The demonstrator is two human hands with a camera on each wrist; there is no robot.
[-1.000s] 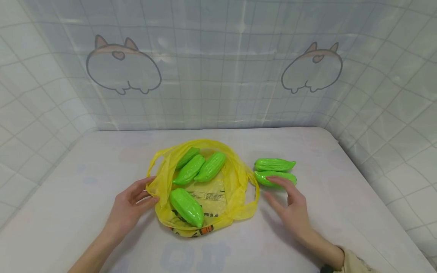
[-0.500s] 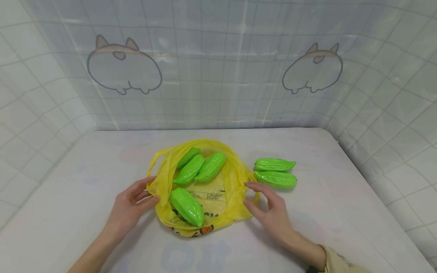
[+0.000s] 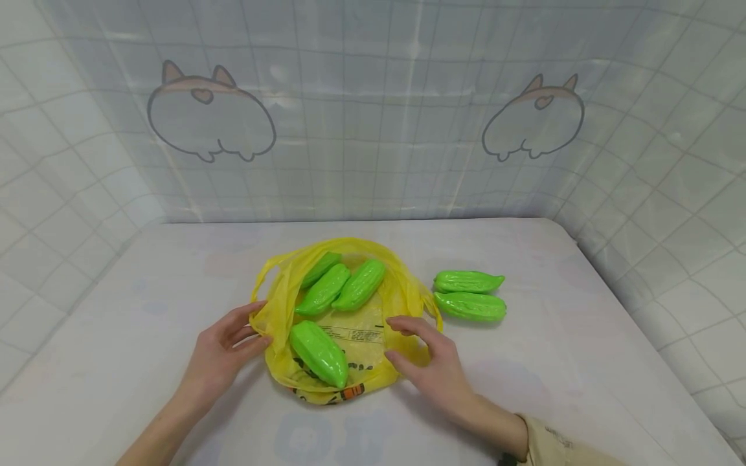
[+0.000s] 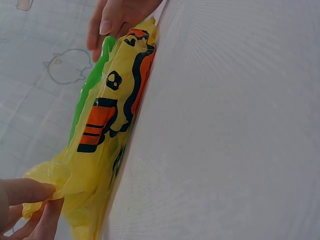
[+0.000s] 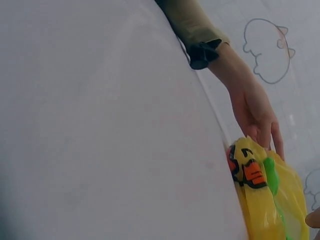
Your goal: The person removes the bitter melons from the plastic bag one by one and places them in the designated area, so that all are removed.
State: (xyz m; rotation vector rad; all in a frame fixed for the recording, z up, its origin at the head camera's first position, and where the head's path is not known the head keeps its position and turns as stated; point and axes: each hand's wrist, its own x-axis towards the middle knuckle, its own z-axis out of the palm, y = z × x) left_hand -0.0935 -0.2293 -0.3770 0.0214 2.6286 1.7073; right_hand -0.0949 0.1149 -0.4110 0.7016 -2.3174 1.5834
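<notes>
A yellow plastic bag (image 3: 402, 294) lies on the table with its mouth spread wide. Inside are several glossy green toy bitter melons (image 3: 318, 353), one near the front rim and the others at the back. My left hand (image 3: 218, 353) pinches the bag's left rim between thumb and fingers, as the left wrist view also shows with the bag (image 4: 90, 190). Over the bag's right side hovers my right hand (image 3: 434, 369), its thumb and fingers apart with nothing between them. Two more bitter melons (image 3: 471, 307) lie side by side on the table, right of the bag.
The pale table (image 3: 553, 362) is bounded by a grid-patterned curtain (image 3: 373, 129) behind and at both sides. One yellow bag handle (image 3: 432, 310) reaches toward the two melons outside.
My right hand has moved left, away from the two melons on the table, to over the bag's right side. My left hand stays at the rim, and the melons have not moved.
</notes>
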